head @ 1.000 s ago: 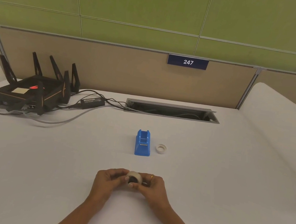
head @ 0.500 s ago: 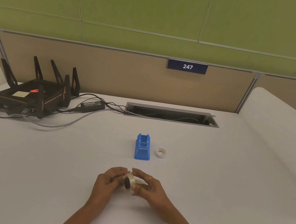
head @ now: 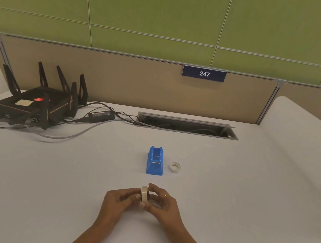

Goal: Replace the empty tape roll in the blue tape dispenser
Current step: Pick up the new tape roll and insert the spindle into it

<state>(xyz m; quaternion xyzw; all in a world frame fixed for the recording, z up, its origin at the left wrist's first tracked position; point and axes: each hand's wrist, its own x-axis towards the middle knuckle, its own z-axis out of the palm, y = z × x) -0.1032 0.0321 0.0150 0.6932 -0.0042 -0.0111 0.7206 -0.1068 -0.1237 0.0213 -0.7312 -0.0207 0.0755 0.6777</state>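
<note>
The blue tape dispenser [head: 155, 160] stands upright on the white table [head: 228, 194], its roll slot bare. Just to its right lies the empty tape roll [head: 175, 167], a small white ring lying flat. Nearer to me, both hands hold a fresh tape roll [head: 143, 196], whitish with a dark hub, standing on edge. My left hand [head: 120, 199] pinches it from the left and my right hand [head: 160, 203], with a ring on one finger, grips it from the right. The roll is a short way in front of the dispenser.
A black router [head: 35, 102] with antennas, a power brick [head: 101, 115] and several cables sit at the back left. A cable slot [head: 186, 125] is cut into the table behind the dispenser. A tan partition with a "247" plate [head: 204, 73] closes the back.
The roll has turned in my hands from face-on to standing on edge. My right hand's fingers have shifted over the top of it. The camera has tilted down slightly.
</note>
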